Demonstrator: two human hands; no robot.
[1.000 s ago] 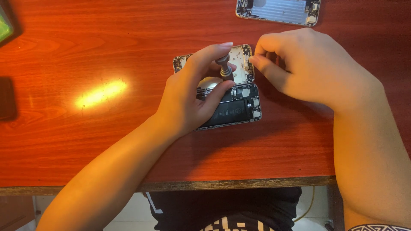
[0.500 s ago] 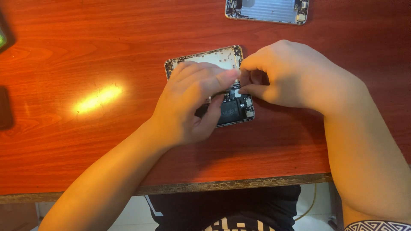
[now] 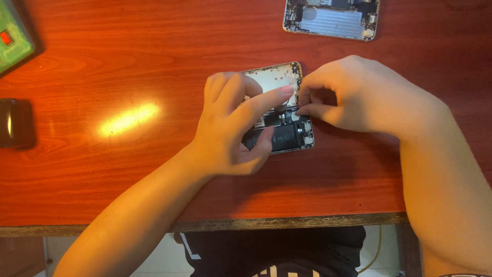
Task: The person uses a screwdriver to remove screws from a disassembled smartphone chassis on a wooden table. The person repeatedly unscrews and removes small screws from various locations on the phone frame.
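An opened phone body (image 3: 279, 82) lies on the red-brown wooden table (image 3: 128, 61), its insides facing up: a pale plate at the far end, a black battery (image 3: 284, 137) at the near end. My left hand (image 3: 230, 125) rests over its left half, index finger stretched across the middle, thumb on the battery. My right hand (image 3: 359, 97) sits at the phone's right edge with thumb and forefinger pinched together on something small inside it; what they pinch is hidden.
A second opened phone shell (image 3: 330, 18) lies at the table's far edge. A green board (image 3: 13, 38) is at the far left, with a dark object (image 3: 15, 123) below it. The table's near edge (image 3: 256, 223) runs close to my torso.
My left hand has loosened: its fingers lifted and spread, uncovering more of the phone. The right hand stays pinched at the phone's right edge. The view shifted slightly.
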